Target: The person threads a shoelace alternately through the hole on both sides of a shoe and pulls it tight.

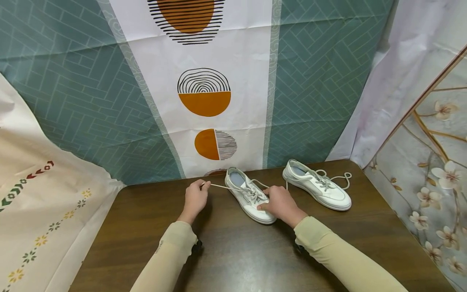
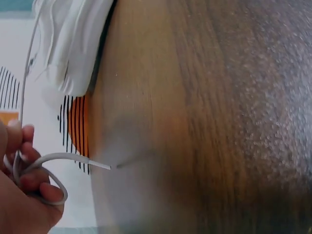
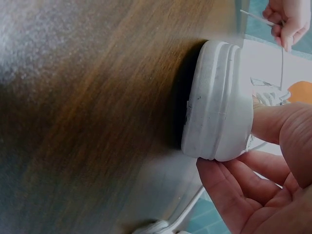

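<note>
A white lace-up shoe [image 1: 260,215] stands on the table, toe towards me. My right hand [image 1: 281,202] grips its front part, thumb over the top and fingers along the side. In the right wrist view the toe of the shoe [image 3: 214,102] lies between thumb and fingers. My left hand [image 1: 196,197], left of the shoe, pinches one end of its lace [image 1: 219,186], stretched taut from the eyelets. In the left wrist view the lace [image 2: 63,156] also loops round the curled fingers, its tip sticking out. The lace's other end passes behind the right hand.
A second white shoe [image 1: 335,200], its laces loose on top, stands right of the right hand. The brown wooden table [image 1: 146,227] backs onto a patterned cloth [image 1: 310,81]. Floral cloths hang at the left and right sides.
</note>
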{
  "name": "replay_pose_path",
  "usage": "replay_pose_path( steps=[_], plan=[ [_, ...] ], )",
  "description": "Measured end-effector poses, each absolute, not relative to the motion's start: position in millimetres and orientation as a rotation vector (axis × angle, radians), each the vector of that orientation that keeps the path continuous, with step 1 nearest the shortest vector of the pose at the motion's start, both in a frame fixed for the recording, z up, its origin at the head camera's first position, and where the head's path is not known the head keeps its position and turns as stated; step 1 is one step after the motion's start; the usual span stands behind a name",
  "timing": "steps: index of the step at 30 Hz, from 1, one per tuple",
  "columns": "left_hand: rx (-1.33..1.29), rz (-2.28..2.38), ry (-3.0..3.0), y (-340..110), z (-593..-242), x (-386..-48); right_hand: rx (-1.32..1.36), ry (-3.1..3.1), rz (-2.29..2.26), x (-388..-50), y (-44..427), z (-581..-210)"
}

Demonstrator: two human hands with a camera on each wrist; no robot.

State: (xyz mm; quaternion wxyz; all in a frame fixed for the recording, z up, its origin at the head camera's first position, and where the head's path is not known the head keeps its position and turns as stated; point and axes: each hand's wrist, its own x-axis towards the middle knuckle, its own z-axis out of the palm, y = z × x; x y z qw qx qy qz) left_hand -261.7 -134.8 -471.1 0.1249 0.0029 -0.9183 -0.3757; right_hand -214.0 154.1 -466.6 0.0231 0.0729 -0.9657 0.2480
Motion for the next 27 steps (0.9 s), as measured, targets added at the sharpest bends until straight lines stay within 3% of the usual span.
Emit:
replay_pose_path(
  steps=[8,27],
  plan=[
    [0.375,-1.316,-2.512,-152,-472,-263,0.221,-2.996,0.77,-214,154,-465],
    [0.647,-1.441,-2.309,-155,-472,-263,0.225,-2.996,0.763,-213,154,-465]
  ],
)
